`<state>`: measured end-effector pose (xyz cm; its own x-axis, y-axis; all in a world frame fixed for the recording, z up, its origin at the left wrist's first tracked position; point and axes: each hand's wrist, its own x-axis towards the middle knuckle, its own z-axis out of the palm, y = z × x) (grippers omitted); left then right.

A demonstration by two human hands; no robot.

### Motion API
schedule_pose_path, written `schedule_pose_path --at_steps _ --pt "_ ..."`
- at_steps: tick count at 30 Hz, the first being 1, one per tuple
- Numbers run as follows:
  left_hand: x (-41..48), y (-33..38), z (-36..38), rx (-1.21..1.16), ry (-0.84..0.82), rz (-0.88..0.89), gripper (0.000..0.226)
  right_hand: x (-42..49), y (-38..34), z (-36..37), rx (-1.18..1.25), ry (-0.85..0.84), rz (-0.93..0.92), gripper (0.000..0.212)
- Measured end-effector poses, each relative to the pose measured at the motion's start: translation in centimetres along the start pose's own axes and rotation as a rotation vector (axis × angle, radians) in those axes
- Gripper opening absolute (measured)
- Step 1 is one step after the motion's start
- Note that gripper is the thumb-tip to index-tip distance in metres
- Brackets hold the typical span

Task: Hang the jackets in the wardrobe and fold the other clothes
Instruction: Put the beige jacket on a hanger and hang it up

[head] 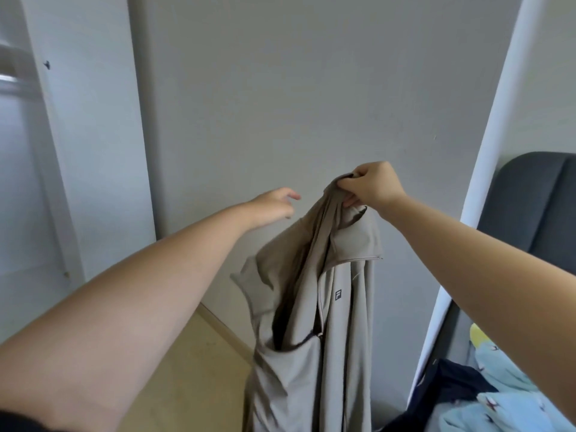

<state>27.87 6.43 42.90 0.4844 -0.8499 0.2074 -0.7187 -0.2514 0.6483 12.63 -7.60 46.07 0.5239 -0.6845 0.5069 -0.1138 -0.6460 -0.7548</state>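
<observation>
A beige zip jacket point(336, 307) with a small dark logo on the chest hangs in the air in front of a grey wall. My right hand point(371, 185) grips it by the collar, fingers curled round the bunched fabric. My left hand point(274, 205) reaches forward just left of the collar, fingers loosely bent, holding nothing and apart from the jacket. The open wardrobe point(18, 151) is at the far left, with a hanging rail point(12, 79) partly visible inside.
A white wardrobe side panel point(93, 135) stands left of the grey wall. A white slanted post point(486, 151) runs down the right. Behind it are a dark grey headboard point(536, 198), a light blue patterned cloth point(511, 400) and a dark navy garment point(442, 388). Beige floor lies below.
</observation>
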Motion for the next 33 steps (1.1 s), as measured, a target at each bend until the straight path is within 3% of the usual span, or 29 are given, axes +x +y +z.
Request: schedule_pose_path --at_steps 3,9,12,15,17,19,22,25,29,32,33 --pt "0.2 0.7 2.0 -0.060 -0.139 0.036 0.045 -0.1 -0.4 0.4 0.031 -0.045 0.012 0.040" --pt "1.4 0.6 5.3 -0.022 0.058 0.019 0.013 -0.8 -0.3 -0.8 0.001 -0.156 -0.027 0.031" --pt "1.8 0.7 5.3 0.085 0.341 0.022 0.022 -0.9 -0.2 -2.0 -0.525 -0.208 -0.141 0.032" --pt "1.8 1.9 4.6 0.568 0.454 0.190 0.029 -1.4 0.2 -2.5 -1.055 -0.147 -0.182 0.026" --pt "1.8 3.5 3.9 0.720 0.467 0.219 0.032 -1.4 0.7 -2.8 -1.201 -0.049 -0.226 0.025" --pt "2.5 4.7 2.4 0.774 0.521 0.110 0.032 -0.9 1.0 -3.2 -1.237 0.065 -0.246 0.027" --pt "2.5 4.7 0.1 0.626 0.521 -0.153 0.030 0.0 1.4 -4.4 -1.114 0.133 -0.082 0.009" --pt "1.7 2.7 -0.2 0.445 0.340 -0.409 0.020 0.5 2.5 -5.2 -1.024 -0.009 0.181 0.006" --pt "2.6 1.2 -0.5 -0.141 0.222 -0.517 0.030 0.9 2.7 -5.2 -0.769 0.003 0.246 0.019" --pt "1.8 0.4 -0.2 -0.276 0.045 -0.526 0.037 0.4 2.6 -5.0 -0.657 -0.308 0.529 0.032" --pt "1.7 0.1 -0.1 -0.290 0.031 -0.523 0.040 0.4 2.7 -5.0 -0.570 -0.340 0.584 0.032"
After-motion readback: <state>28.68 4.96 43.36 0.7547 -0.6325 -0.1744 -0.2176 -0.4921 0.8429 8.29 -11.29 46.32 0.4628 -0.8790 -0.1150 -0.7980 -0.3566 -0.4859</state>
